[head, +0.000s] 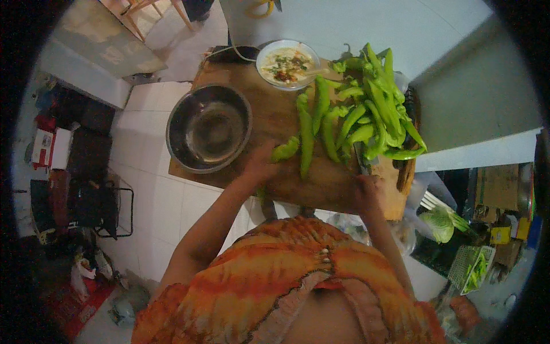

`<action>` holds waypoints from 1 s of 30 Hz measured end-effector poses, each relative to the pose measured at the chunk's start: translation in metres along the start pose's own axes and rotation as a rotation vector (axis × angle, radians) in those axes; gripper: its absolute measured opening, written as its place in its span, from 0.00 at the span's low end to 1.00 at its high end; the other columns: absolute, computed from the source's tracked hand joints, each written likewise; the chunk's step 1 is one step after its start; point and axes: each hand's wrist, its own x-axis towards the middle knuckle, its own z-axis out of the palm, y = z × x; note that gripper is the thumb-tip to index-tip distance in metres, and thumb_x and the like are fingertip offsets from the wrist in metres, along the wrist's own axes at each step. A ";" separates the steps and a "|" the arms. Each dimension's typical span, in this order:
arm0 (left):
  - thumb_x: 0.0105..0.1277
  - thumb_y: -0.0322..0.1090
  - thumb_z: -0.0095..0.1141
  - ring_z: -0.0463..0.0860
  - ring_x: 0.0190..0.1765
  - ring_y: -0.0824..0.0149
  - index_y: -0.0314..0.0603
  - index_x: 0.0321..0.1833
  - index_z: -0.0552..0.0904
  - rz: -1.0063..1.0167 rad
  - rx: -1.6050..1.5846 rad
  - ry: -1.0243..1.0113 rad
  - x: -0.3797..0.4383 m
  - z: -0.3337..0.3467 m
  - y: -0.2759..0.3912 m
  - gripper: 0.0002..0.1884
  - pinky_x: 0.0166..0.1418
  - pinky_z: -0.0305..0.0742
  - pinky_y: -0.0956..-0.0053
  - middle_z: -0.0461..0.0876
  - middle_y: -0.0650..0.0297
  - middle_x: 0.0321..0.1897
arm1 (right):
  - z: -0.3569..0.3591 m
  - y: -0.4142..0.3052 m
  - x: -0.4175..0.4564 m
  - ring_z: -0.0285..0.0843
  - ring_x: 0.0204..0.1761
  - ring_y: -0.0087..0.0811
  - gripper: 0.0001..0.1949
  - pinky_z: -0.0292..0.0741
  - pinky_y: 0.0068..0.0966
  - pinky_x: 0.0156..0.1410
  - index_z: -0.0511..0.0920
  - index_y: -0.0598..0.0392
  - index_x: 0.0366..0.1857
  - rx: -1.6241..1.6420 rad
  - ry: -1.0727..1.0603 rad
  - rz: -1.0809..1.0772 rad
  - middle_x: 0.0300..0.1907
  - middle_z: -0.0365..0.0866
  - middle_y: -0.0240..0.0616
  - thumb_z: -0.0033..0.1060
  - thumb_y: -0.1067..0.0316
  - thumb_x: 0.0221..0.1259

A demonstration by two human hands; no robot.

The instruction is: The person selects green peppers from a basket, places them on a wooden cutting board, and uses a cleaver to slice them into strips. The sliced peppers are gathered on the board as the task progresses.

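My right hand (370,189) grips the handle of a knife (362,158), whose blade points away from me at the edge of a pile of long green peppers (384,94). My left hand (262,161) is blurred over the left part of a wooden board (266,112). Its fingers are at the end of a short curved green pepper (286,149); whether they hold it cannot be made out. A small green piece (261,192) shows below that wrist. Several single peppers (306,142) lie between my hands and the pile.
A steel basin (209,129) stands on the board's left side. At the back sits a white bowl of food (287,64) with a spoon in it. A pale wall (365,26) rises behind. Low at right are a cabbage (437,225) and a basket (470,268) with green vegetables.
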 end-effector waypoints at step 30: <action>0.58 0.33 0.64 0.71 0.66 0.41 0.63 0.68 0.75 0.264 0.204 -0.061 0.050 0.062 -0.015 0.32 0.69 0.70 0.56 0.61 0.44 0.69 | -0.083 0.006 -0.030 0.80 0.43 0.60 0.25 0.79 0.51 0.43 0.69 0.48 0.64 -0.053 -0.210 0.038 0.51 0.76 0.55 0.60 0.65 0.61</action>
